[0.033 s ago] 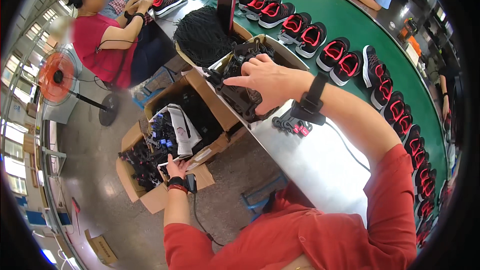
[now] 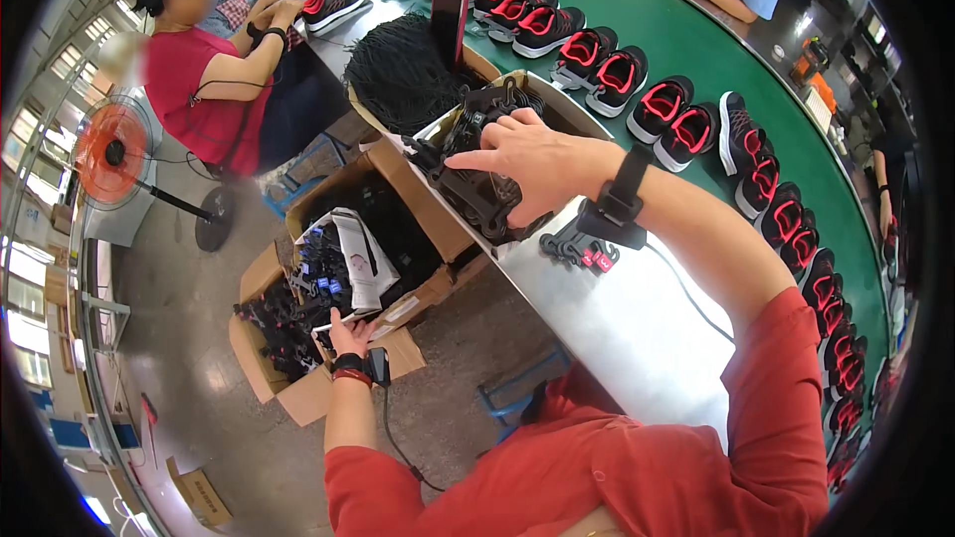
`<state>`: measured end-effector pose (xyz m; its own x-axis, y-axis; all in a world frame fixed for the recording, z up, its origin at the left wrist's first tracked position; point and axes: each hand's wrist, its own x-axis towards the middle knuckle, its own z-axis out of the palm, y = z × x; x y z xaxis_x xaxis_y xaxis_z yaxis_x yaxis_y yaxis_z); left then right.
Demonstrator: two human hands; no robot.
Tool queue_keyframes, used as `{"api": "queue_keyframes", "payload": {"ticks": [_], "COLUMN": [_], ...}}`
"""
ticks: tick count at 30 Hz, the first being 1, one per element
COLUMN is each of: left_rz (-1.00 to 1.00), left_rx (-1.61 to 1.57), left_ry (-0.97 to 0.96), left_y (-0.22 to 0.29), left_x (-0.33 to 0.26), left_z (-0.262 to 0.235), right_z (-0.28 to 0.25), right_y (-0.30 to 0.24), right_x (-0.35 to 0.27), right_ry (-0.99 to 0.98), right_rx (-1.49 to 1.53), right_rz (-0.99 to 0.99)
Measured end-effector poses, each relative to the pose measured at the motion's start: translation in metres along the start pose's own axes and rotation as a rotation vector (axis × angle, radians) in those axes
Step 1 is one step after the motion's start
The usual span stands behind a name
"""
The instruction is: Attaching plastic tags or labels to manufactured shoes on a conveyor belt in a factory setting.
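Directly under the half-spread right grip [image 2: 545, 165], black plastic pieces [image 2: 484, 201], any hold unclear

Right hand [image 2: 542, 161] over black plastic pieces [image 2: 476, 191]; left hand [image 2: 350, 336] at white box [image 2: 371, 267] edge.

From my remote seat I make out pale characters on the red tags [image 2: 602, 258] of the black hangers [image 2: 561, 250] lying on the white tabletop [image 2: 642, 333]. Dark print runs across the cardboard piece [image 2: 203, 497] at lower left, too small for me to read. The blue tags [image 2: 326, 284] in the white carton [image 2: 367, 261] are blurred to me.
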<state>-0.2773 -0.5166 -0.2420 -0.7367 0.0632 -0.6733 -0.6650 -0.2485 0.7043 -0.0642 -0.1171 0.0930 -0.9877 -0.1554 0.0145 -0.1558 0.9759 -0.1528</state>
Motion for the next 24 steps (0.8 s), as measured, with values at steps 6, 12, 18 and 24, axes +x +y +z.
{"api": "queue_keyframes", "payload": {"ticks": [6,12,18,24], "left_rz": [0.073,0.283,1.000,1.438], "left_rx": [0.074,0.273,0.525,0.801], "left_ry": [0.018,0.216,0.078,-0.887], "left_y": [0.003,0.011,0.017,-0.004], "left_x": [-0.021,-0.033,-0.109,-0.304], "left_z": [-0.015,-0.032,0.027,0.143], "right_z": [-0.009,-0.013,-0.049,-0.049], "right_y": [0.017,0.024,0.016,-0.028], "right_x": [-0.022,-0.039,-0.078,-0.189], "right_ry": [0.074,0.363,0.481,0.443], "right_rx": [0.192,0.443,0.755,0.727], "right_rz": [0.098,0.184,0.229,0.378]}}
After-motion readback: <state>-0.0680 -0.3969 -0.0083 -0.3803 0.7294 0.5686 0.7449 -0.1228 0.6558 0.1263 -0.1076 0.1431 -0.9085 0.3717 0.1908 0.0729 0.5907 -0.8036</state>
